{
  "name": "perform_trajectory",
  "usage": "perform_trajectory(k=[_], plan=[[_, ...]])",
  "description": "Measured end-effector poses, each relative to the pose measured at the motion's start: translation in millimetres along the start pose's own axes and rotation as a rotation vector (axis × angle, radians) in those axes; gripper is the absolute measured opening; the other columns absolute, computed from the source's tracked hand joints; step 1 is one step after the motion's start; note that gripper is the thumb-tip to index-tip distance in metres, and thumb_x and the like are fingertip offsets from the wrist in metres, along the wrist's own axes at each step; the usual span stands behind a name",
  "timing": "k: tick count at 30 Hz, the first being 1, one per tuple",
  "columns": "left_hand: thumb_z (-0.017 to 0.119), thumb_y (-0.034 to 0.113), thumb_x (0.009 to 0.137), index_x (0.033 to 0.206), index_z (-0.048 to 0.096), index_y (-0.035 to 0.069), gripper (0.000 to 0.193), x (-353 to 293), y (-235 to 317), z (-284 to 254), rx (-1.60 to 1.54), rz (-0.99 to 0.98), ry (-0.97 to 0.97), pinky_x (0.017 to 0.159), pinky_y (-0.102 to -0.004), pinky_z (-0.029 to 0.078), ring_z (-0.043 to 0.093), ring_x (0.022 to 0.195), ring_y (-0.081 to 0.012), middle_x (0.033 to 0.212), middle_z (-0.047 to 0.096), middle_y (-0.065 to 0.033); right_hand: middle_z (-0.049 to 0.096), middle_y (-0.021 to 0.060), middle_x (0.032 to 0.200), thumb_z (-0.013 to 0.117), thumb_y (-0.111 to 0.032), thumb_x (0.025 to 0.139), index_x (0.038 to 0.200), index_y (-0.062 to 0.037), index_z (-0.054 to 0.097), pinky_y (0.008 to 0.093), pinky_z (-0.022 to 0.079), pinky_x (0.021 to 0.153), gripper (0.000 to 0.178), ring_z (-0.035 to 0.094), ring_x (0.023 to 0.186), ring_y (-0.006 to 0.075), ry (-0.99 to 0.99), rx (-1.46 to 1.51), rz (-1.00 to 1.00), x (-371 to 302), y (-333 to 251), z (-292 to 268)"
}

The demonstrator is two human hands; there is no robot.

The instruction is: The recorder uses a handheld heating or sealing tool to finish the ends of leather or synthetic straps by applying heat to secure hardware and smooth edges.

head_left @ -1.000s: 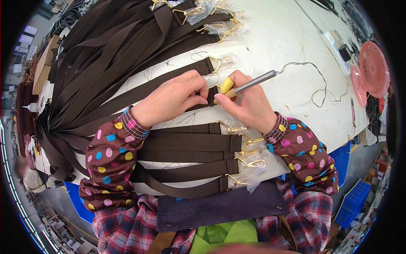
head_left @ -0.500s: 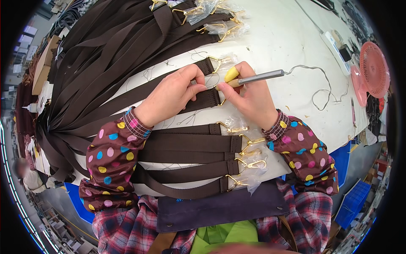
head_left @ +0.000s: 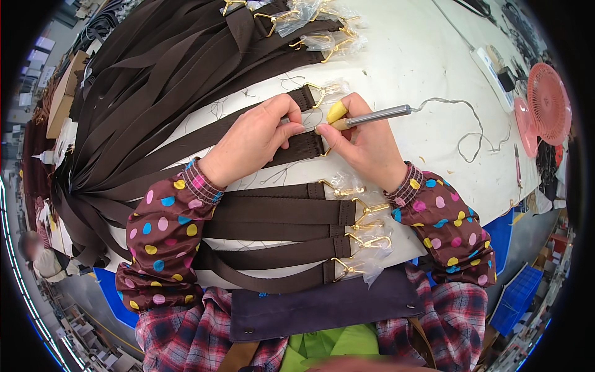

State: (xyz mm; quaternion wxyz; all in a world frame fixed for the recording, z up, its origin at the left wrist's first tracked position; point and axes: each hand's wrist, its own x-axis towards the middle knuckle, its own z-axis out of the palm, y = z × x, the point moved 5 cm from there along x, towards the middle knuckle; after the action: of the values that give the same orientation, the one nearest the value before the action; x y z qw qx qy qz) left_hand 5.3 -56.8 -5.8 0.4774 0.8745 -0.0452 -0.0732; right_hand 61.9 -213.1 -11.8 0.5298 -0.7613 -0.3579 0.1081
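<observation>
My left hand (head_left: 254,135) is closed in a pinch above a dark brown webbing strap (head_left: 300,147). A fine dark thread (head_left: 313,118) curves at its fingertips. In my right hand (head_left: 367,146) is a pen-shaped corded hot tool (head_left: 379,116), grey with a tan grip. Its tip points left, close to the left fingertips and the strap's stitched end; the exact contact is hidden by the fingers. A yellow cover (head_left: 336,111) wraps one right finger. Just beyond lies another strap end with a gold metal clasp (head_left: 318,93) in clear plastic.
Several brown straps (head_left: 279,214) with gold clasps lie nearer me. A large strap pile (head_left: 155,68) fills the far left. On the right are a white power strip (head_left: 494,75), a pink fan (head_left: 548,102) and the tool's grey cord (head_left: 474,118). A blue crate (head_left: 517,299) stands below the table.
The corded tool and my right fingers have shifted slightly left and down toward the left fingertips. My left hand and the straps have hardly moved.
</observation>
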Motion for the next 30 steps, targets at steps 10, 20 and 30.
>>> perform_trajectory(k=[10, 20, 30], plan=[[0.056, 0.009, 0.091, 0.096, 0.048, 0.004, 0.011, 0.1, 2.1, -1.6, -0.030, -0.084, -0.003, 0.049, -0.0224, 0.045, 0.054, 0.064, -0.0090, 0.083, 0.053, -0.0028, 0.060, 0.0061, 0.066, 0.068, -0.018, 0.084, 0.092, -0.0041, 0.047, 0.0268, 0.041, 0.048, 0.026, 0.054, 0.051, 0.0136, 0.005, -0.052, -0.011, 0.0, -3.6, -1.7], [0.068, 0.012, 0.082, 0.090, 0.055, 0.002, 0.018, -1.7, 0.7, -5.4, 0.320, 0.117, 0.015, 0.063, -0.0294, 0.044, 0.053, 0.068, -0.0166, 0.090, 0.057, -0.0066, 0.059, 0.0043, 0.067, 0.067, -0.017, 0.085, 0.089, -0.0036, 0.046, 0.0245, 0.041, 0.049, 0.025, 0.052, 0.052, 0.0093, 0.021, 0.051, 0.033, 4.8, -5.5, -0.9], [0.060, 0.014, 0.090, 0.090, 0.052, 0.003, 0.013, 1.0, -2.6, -5.8, 0.041, -0.006, 0.011, 0.053, -0.0229, 0.044, 0.052, 0.064, -0.0079, 0.081, 0.057, -0.0009, 0.058, 0.0043, 0.065, 0.068, -0.019, 0.084, 0.091, -0.0043, 0.047, 0.0258, 0.039, 0.047, 0.026, 0.050, 0.051, 0.0110, 0.015, 0.037, 0.006, 3.4, 1.2, 1.7]])
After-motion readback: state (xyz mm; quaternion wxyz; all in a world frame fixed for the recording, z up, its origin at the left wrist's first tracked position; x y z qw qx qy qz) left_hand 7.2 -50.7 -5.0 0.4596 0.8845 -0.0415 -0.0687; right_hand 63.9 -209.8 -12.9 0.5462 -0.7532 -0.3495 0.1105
